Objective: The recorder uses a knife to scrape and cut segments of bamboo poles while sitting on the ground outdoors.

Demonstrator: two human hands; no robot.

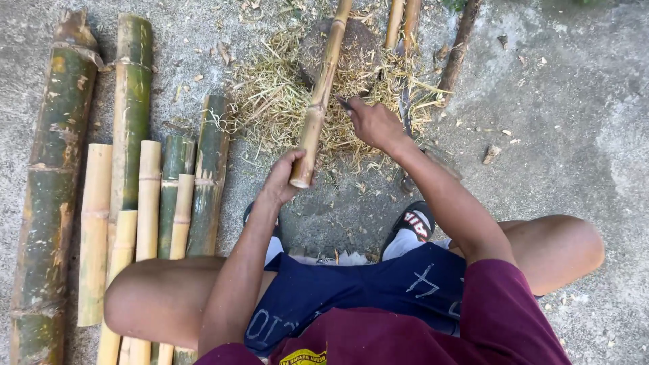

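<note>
My left hand (284,177) grips the near end of a long yellowish bamboo pole (321,91) that slants away over a dark wooden block (362,44). Just right of the pole, my right hand (372,123) is closed around the handle of a knife (342,103), whose blade meets the pole's side; most of the blade is hidden. A heap of pale bamboo shavings (270,101) surrounds the block. I sit low with both knees spread.
Several bamboo pieces lie side by side on the concrete at left: thick green ones (54,176) and thinner yellow ones (94,230). More poles (402,23) and a dark stick (460,47) lean at the top. My sandalled foot (412,226) rests below the block.
</note>
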